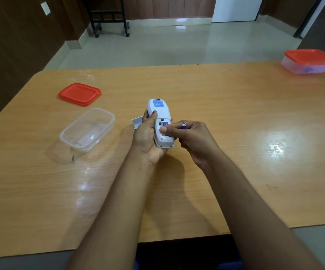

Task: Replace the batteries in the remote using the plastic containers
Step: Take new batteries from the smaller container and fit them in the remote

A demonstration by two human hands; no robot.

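My left hand (147,137) grips a white remote (158,109), back side up, above the middle of the table. Its battery bay is uncovered and a purple battery (165,124) lies in it. My right hand (193,140) holds another purple battery (184,126) between its fingers, and its thumb presses on the bay. The white battery cover (136,121) lies on the table just left of my left hand. An open clear container (88,129) stands to the left, with its red lid (79,93) lying behind it.
A closed clear container with a red lid (309,61) stands at the table's far right corner; something purple shows through its wall. The wooden table (235,114) ends at a front edge near me. A black wheeled stand (109,18) is on the floor beyond.
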